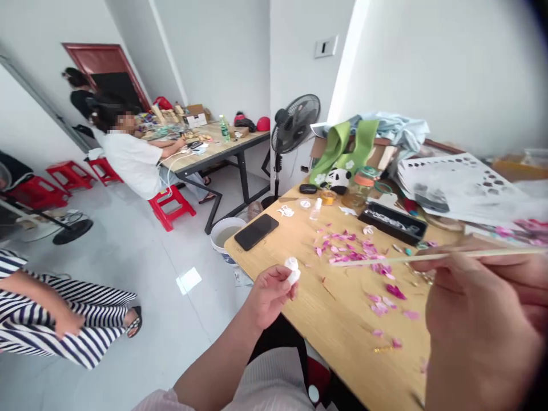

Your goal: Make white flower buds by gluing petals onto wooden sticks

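My left hand (269,294) is closed around a small white bottle (293,269) and holds it just off the near-left edge of a wooden table (342,319). My right hand (483,319), large and close to the camera at the lower right, pinches a thin wooden stick (428,258) that points left over the table. Below the stick's tip lie several pink petal pieces (355,248), scattered across the tabletop.
A black phone (256,231) lies at the table's left corner. A black tray (391,222), jars, a panda figure (338,180) and printed sheets (462,185) crowd the far side. A fan (295,123) stands behind. One person sits at another table, another in stripes sits at left.
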`<state>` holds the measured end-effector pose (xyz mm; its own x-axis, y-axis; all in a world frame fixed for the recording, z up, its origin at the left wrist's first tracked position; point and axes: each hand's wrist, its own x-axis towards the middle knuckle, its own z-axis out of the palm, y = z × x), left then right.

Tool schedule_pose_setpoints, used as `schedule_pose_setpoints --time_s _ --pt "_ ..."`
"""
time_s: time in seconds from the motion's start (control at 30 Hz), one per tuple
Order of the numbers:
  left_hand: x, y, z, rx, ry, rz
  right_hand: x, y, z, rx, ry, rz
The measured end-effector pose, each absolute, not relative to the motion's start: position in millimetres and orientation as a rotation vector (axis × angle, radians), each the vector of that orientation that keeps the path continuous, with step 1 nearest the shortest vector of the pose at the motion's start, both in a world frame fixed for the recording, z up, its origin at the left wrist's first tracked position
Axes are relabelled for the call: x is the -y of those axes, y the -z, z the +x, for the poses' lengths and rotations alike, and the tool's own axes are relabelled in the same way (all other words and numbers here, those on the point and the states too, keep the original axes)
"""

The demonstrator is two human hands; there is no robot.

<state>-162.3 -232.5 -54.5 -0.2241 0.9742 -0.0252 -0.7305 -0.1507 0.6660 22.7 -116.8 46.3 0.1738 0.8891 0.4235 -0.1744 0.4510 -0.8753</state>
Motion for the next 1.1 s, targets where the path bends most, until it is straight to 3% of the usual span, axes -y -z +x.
schedule_pose_setpoints --time_s 0.3,1.1 --pt "206.3 80.8 -215.2 -0.992 -2.003 0.455 105.5 -38.4 -55.5 1.356 -0.941 -0.705" --pt "201.9 72.4 -202.8 -1.075 -1.957 0.55 87.4 -18.9 -53.5 1.58 -0.915 -0.728"
